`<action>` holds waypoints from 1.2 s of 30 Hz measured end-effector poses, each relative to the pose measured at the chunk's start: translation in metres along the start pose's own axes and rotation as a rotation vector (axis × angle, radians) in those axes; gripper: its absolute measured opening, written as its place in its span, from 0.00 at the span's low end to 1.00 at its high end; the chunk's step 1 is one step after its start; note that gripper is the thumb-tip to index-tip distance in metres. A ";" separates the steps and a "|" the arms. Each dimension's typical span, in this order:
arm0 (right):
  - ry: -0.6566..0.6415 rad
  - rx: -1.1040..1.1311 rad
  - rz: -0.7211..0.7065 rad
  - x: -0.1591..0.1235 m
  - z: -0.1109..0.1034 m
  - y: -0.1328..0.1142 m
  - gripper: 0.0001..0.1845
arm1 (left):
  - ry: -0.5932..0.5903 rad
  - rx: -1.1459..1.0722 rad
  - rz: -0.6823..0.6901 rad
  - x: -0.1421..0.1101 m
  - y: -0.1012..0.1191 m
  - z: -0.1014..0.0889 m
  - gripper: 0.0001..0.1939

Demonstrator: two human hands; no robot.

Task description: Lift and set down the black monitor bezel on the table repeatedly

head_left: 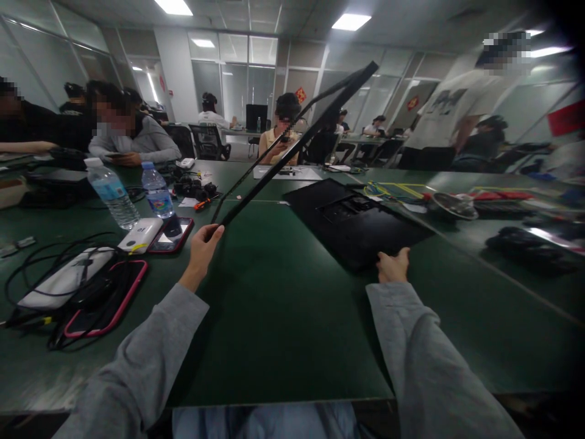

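Note:
My left hand point(203, 251) is closed around the near corner of a thin black rectangular frame, which looks like a monitor bezel point(292, 149). The bezel is held up at a slant, its far end raised to the right above the table. At the right, my right hand point(393, 266) grips the near edge of a wide black panel, which looks like a monitor back cover point(372, 235). A recessed section shows in the middle of the cover. The fingers under its edge are partly hidden.
Two water bottles point(158, 192), a phone point(172, 235), power banks and tangled cables point(55, 274) lie at the left of the green table point(283, 329). A metal bowl-like object point(452, 207) and yellow-red items are at the right. Several people sit beyond; one person point(450, 103) stands at right.

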State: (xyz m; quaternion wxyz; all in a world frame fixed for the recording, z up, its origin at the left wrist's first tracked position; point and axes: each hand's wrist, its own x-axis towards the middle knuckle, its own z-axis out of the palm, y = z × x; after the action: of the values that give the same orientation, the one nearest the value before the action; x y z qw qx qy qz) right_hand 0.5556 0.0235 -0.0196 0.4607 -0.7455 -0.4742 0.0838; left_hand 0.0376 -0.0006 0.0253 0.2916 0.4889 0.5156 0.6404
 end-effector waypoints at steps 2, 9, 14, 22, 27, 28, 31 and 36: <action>-0.021 0.326 0.233 -0.001 0.004 -0.008 0.51 | 0.015 0.007 0.029 0.000 0.002 0.000 0.28; -0.463 0.726 0.211 -0.004 0.010 -0.031 0.44 | -0.001 0.133 0.147 -0.004 0.014 -0.001 0.25; -0.206 0.527 0.046 0.012 0.012 -0.020 0.29 | -0.037 0.325 0.255 -0.007 0.016 -0.002 0.22; -0.457 0.832 0.060 0.013 -0.030 -0.036 0.33 | -0.227 0.630 0.561 -0.013 0.016 -0.001 0.17; -0.478 0.844 0.064 0.008 -0.047 -0.040 0.36 | -0.288 0.706 0.638 -0.013 0.012 -0.004 0.17; -0.454 0.798 0.065 0.011 -0.046 -0.036 0.33 | -0.305 0.722 0.644 -0.012 0.012 -0.005 0.18; -0.347 0.586 0.042 0.019 -0.031 -0.022 0.25 | -0.348 0.760 0.644 -0.010 0.013 -0.009 0.18; -0.114 0.329 -0.282 0.017 0.001 -0.013 0.27 | -0.432 0.855 0.519 -0.002 0.010 -0.022 0.19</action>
State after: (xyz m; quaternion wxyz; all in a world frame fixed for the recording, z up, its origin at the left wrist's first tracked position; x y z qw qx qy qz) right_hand 0.5565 0.0391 -0.0046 0.5557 -0.5807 -0.5791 0.1366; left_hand 0.0196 -0.0140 0.0344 -0.0016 0.7955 0.5208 0.3098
